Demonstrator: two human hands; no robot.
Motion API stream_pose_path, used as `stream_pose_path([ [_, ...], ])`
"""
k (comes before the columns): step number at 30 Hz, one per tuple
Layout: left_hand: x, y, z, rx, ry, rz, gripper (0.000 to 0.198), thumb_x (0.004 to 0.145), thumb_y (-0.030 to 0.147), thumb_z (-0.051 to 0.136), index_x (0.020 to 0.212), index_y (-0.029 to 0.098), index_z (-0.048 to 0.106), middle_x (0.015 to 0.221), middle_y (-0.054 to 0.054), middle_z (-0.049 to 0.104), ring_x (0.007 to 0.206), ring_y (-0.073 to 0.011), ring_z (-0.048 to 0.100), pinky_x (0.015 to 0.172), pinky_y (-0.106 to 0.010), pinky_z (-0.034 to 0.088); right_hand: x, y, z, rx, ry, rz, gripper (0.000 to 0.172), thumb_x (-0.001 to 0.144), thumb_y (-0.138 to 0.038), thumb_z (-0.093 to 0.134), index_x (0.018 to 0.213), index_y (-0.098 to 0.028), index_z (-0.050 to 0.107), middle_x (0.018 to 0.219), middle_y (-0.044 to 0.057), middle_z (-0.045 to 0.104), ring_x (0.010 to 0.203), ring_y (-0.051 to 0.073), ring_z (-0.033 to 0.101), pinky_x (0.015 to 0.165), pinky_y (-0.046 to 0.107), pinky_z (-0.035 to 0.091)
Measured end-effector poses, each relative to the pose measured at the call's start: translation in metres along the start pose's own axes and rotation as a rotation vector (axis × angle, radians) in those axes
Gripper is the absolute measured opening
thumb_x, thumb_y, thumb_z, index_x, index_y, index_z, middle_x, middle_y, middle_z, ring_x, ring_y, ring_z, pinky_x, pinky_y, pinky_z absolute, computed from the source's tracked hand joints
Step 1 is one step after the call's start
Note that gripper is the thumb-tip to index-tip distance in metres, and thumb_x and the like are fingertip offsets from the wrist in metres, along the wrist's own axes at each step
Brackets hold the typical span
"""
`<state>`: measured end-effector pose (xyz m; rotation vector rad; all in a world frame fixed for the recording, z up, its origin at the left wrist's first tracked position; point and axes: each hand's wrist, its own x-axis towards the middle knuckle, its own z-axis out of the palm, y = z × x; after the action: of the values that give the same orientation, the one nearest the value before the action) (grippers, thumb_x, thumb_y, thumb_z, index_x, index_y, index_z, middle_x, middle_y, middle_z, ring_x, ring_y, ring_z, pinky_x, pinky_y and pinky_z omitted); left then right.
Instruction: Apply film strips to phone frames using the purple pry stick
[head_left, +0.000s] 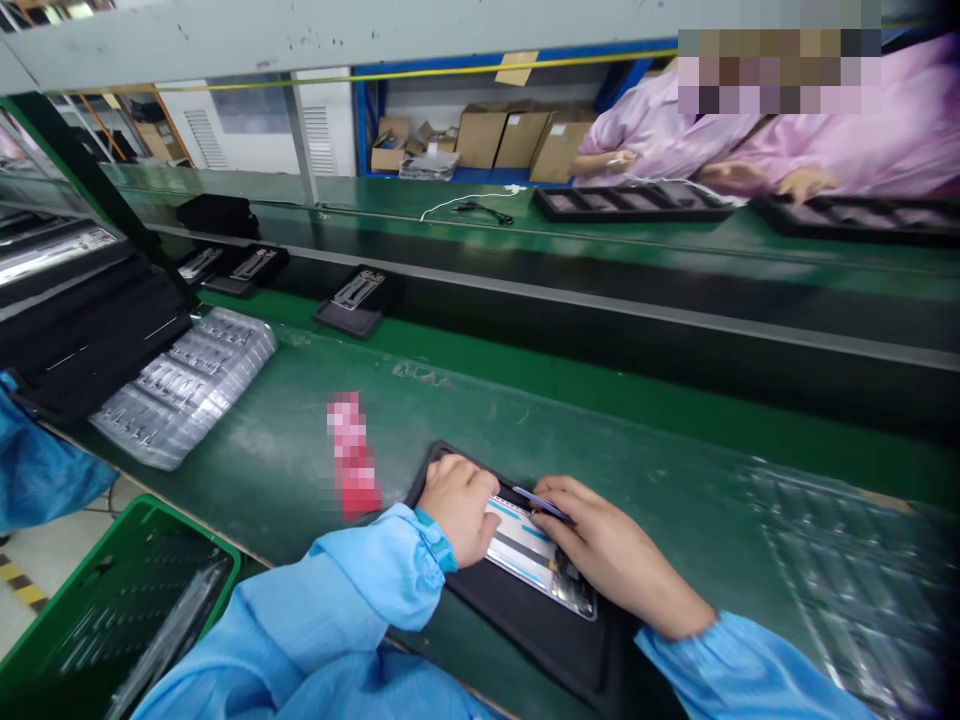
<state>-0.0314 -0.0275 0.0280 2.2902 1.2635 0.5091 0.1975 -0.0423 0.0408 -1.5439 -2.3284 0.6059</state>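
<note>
Light-blue woven sleeves [322, 620] with gathered elastic cuffs are nearest the camera, and a green plastic crate [127, 610] holding clear ribbed trays is seen beside the left one. The left hand [456, 505] is closed, its fingers curled over the left edge of a slim rectangular device [536, 560], which is covered by a glossy white film with blue and grey bands. The right hand [611, 550] is bent over the device's upper edge, with a thin dark-blue strip [541, 503] gripped between its fingers. The device lies flat on a black mat [525, 630] with raised edges, which is set on the green, scuffed surface of the counter [300, 470].

A pink object [352, 455], too blurred to identify, stands just beyond the mat. To the left, a stack of clear moulded trays [184, 385] is laid against black foam-lined trays [82, 320], and a similar clear tray [847, 590] lies at the right. Across a grey rail, a person in a pink smock [660, 130] is seen at black trays [634, 203], in front of cardboard boxes [517, 140] on a blue rack.
</note>
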Motion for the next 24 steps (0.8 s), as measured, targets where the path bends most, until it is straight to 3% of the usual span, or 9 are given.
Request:
stream_pose_path([
  [4,0.000,0.001,0.000,0.001,0.000,-0.003,0.028,0.080,0.030,0.068,0.105,0.023,0.057,0.106,-0.005,0.059,0.111,-0.0282,0.046,0.097,-0.047,0.042,-0.003,-0.002,-0.004,0.027,0.032,0.017,0.021,0.094,-0.033,0.049,0.103,-0.024,0.065,0.112,0.006,0.068,0.102,0.019,0.065,0.090,0.033,0.053],
  [13,0.000,0.000,0.002,-0.007,0.008,-0.005,0.031,0.079,0.030,0.069,0.107,0.023,0.057,0.107,-0.005,0.059,0.111,-0.0282,0.047,0.097,-0.047,0.041,0.020,-0.009,-0.014,-0.023,-0.078,0.029,0.009,0.079,-0.020,0.054,0.073,-0.022,0.061,0.083,0.002,0.064,0.076,0.016,0.061,0.072,0.028,0.047],
  [19,0.000,0.000,0.001,-0.010,-0.005,-0.008,0.033,0.080,0.031,0.069,0.109,0.023,0.056,0.109,-0.005,0.060,0.113,-0.0283,0.046,0.098,-0.047,0.041,0.034,-0.008,-0.015,0.003,-0.108,0.070,0.007,0.068,-0.017,0.060,0.072,-0.021,0.064,0.075,0.002,0.064,0.071,0.017,0.060,0.066,0.027,0.043],
  [24,0.000,0.001,-0.001,0.005,0.006,-0.017,0.029,0.081,0.031,0.068,0.107,0.023,0.057,0.109,-0.006,0.060,0.112,-0.0282,0.046,0.098,-0.046,0.041,0.017,-0.014,-0.021,0.085,0.020,0.119,0.016,0.073,-0.025,0.062,0.088,-0.022,0.069,0.090,0.004,0.070,0.080,0.019,0.064,0.074,0.029,0.048],
])
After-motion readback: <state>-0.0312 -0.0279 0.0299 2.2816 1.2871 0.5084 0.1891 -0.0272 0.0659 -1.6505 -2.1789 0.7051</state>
